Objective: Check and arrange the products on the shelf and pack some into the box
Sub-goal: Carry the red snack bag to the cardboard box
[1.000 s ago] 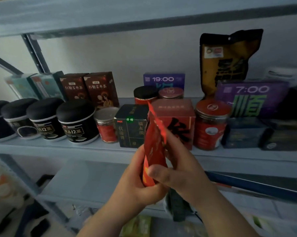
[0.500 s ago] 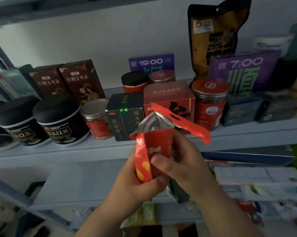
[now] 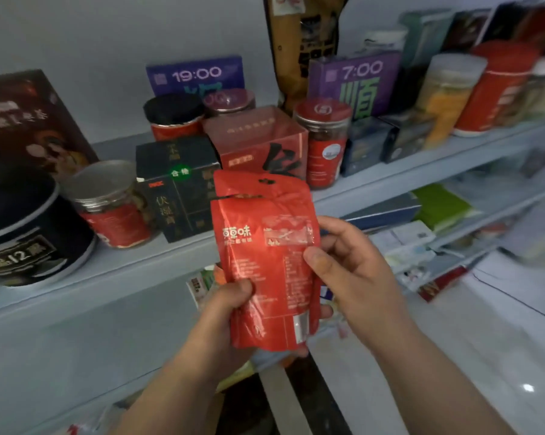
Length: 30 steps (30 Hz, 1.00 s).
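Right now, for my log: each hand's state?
Left hand: grips the red pouch near its bottom.
Right hand: pinches its right edge.

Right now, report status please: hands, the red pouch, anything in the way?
Left hand, right hand both hold red pouch. Pouch upright, print facing camera. Crowded shelf behind.

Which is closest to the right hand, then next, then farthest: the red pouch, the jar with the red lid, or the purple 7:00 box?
1. Shiny red foil pouch: in the right hand's grip.
2. Clear round jar with red lid: on the shelf front, above the hand.
3. Purple cardboard 7:00 box: at the back, behind the jar.
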### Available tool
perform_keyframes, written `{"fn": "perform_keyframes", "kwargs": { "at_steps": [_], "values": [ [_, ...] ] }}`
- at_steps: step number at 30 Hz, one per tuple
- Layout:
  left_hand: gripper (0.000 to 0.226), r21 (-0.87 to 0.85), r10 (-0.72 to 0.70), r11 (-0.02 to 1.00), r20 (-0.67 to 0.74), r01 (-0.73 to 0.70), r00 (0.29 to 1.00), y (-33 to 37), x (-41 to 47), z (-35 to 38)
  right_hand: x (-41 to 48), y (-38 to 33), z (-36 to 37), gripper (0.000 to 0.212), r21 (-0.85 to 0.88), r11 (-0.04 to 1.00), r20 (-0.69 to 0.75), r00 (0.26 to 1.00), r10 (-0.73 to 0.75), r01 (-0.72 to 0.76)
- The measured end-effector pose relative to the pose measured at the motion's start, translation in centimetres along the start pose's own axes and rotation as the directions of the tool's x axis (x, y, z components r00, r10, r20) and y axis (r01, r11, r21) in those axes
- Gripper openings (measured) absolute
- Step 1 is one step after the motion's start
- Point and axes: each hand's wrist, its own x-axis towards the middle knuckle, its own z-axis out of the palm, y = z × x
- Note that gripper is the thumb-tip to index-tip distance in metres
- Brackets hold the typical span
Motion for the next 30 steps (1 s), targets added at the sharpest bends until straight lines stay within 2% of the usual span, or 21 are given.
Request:
{"fn": "perform_keyframes", "kwargs": {
  "at_steps": [2,4,6,8,10,12,14,17,21,24,30],
  "values": [
    [0.088,0.046,-0.026,0.999,-0.054,0.029,0.998,-0.9,0.8,0.3,-1.7,0.5,-0.9,0.051,-0.069,0.997,-0.042,0.999,-0.027,0.024],
    [0.104,0.124,-0.029,0.991,-0.119,0.044,0.992,-2.3,1.7,1.2,-3.7,0.9,-2.3,0.058,-0.233,0.971,-0.069,0.996,-0.065,0.047],
    [0.121,0.221,-0.062,0.973,-0.063,0.074,0.996,-3.9,2.7,2.4,-6.0,1.6,-4.1,0.055,-0.419,0.905,-0.052,0.994,-0.100,0.069],
    [0.123,0.268,-0.109,0.957,-0.032,0.114,0.993,-5.8,4.1,3.9,-8.2,2.4,-5.8,0.065,-0.457,0.890,-0.076,0.997,-0.033,-0.006],
    [0.109,0.312,-0.145,0.938,-0.052,0.154,0.988,-8.3,5.6,5.7,-10.2,2.8,-7.7,0.070,-0.432,0.897,-0.175,0.984,0.019,-0.094],
    [0.096,0.424,-0.169,0.886,-0.078,0.186,0.983,-10.9,6.9,8.1,-12.2,2.8,-10.1,0.055,-0.399,0.908,-0.274,0.962,0.013,-0.126],
    [0.091,0.548,-0.187,0.811,-0.090,0.206,0.978,-13.8,8.3,10.7,-14.5,2.9,-13.4,0.043,-0.290,0.945,-0.393,0.919,0.025,-0.150],
    [0.055,0.659,-0.234,0.712,-0.103,0.242,0.967,-18.4,10.3,15.0,-18.4,3.2,-19.0,0.025,-0.089,0.977,-0.579,0.808,0.109,-0.195],
    [0.022,0.716,-0.355,0.631,-0.079,0.300,0.932,-25.7,12.3,21.5,-23.4,3.5,-26.6,0.023,0.137,0.974,-0.711,0.667,0.224,-0.181],
    [0.018,0.751,-0.432,0.585,-0.032,0.306,0.901,-31.0,12.7,25.7,-27.4,3.5,-31.4,0.017,0.224,0.963,-0.779,0.567,0.268,-0.148],
    [0.017,0.814,-0.579,0.505,0.072,0.287,0.812,-39.9,12.2,31.5,-35.5,3.4,-37.2,0.027,0.282,0.953,-0.866,0.398,0.302,-0.110]
  ]
}}
